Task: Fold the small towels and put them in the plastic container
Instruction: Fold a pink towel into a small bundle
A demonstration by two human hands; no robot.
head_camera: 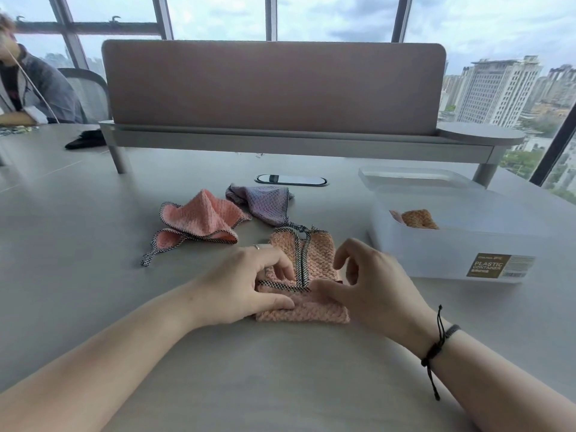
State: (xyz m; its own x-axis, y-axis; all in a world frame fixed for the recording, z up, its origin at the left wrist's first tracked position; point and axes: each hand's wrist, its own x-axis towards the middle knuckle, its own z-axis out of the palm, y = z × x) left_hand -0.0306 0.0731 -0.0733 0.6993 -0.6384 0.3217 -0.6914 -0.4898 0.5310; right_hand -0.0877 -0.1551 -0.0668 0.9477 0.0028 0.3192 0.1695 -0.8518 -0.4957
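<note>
Peach towel [314, 254] part-folded on table [93, 275], near centre. Left hand [249, 285] on towel's left side, fingers curled pinching trimmed edge, thumb flat on near fold. Right hand [371, 285] on right side, thumb pressing towel, fingers loosely bent above it. Pink towel [202, 219] and purple towel [265, 204] crumpled just beyond, far left. Container [452, 244] at right, open, folded towels [417, 219] inside; lid [414, 177] behind it.
</note>
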